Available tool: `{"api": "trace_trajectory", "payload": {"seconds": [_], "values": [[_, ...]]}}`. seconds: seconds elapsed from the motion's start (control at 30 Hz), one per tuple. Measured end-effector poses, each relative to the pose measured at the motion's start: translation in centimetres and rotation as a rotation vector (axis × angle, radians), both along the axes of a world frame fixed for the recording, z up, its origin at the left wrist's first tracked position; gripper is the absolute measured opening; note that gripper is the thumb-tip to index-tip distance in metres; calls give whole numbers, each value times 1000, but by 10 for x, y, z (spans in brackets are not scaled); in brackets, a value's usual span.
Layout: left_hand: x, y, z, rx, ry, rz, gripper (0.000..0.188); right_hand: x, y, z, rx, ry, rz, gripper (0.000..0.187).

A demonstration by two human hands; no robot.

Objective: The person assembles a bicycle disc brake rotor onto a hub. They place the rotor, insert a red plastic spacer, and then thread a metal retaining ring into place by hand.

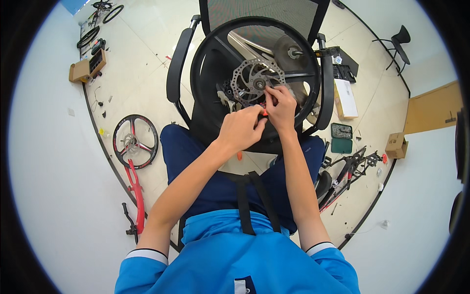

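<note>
Black and spoked, the bicycle wheel [215, 63] stands on the seat of the mesh-backed office chair [180, 59] right in front of my knees, leaning back against the chair. At its middle sits the perforated steel brake disc [247, 78], facing me. My right hand [281, 105] is up at the hub, fingertips pinched together just below the disc's centre; something small and red-orange shows beneath those fingers, but I cannot tell what it is. My left hand [241, 128] is curled closed right beside the right one, its knuckles touching it, and whatever it grips is hidden from me. Off to my left, a second wheel with red trim [135, 141] lies flat on the pale floor, with a red frame part [137, 196] below it. To my right lie a green parts case [341, 138] and a cardboard box [395, 145]
</note>
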State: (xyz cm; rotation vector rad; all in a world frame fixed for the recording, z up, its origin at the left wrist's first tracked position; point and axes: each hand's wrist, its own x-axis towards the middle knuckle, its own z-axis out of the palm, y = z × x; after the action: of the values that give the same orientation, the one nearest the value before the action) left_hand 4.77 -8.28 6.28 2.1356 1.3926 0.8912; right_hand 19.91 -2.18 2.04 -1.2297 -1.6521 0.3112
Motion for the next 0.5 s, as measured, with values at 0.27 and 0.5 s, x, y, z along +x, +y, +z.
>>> {"api": "trace_trajectory", "payload": {"seconds": [0.27, 0.5], "values": [[14, 31, -39, 122, -231, 135, 40, 0, 1, -10, 43, 31, -36, 12], [18, 44, -40, 90, -317, 75, 37, 1, 1, -18, 70, 29, -57, 13]]}}
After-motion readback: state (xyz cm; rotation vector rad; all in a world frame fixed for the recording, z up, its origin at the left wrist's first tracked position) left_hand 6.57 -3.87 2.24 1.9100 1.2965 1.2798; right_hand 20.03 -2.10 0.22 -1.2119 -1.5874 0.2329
